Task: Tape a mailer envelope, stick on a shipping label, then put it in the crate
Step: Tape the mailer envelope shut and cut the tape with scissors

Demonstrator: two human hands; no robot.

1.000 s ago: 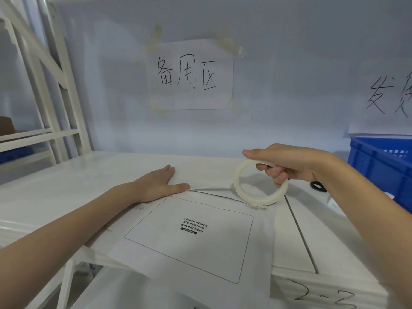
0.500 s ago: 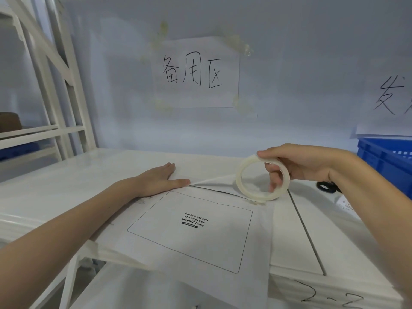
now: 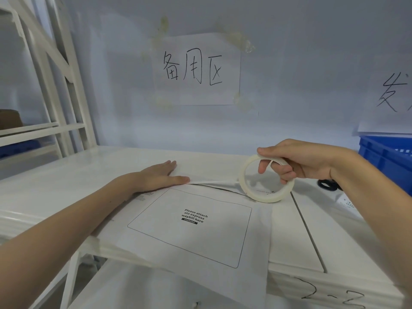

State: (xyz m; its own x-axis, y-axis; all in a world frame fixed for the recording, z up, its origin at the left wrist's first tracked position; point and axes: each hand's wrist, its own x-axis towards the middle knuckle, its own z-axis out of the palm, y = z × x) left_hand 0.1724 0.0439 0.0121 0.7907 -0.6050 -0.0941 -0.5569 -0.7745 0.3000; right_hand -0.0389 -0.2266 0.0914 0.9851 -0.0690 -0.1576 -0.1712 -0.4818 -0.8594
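**Tape drawn across the mailer flap**

The white mailer envelope (image 3: 200, 230) lies flat on the white shelf (image 3: 66, 175), its near edge overhanging the front; a printed box reads "Please attach sto express waybill here". The left hand (image 3: 159, 176), fingers straight, presses the far left edge. The right hand (image 3: 298, 162) grips the tape roll (image 3: 266, 178) on edge at the far right corner. A blue crate (image 3: 388, 157) stands at far right, beside a black ring (image 3: 327, 185).

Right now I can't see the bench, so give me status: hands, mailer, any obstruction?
Left hand flat on mailer envelope. Right hand fingers hold tape roll at flap edge. No label on yet. Nothing blocking.
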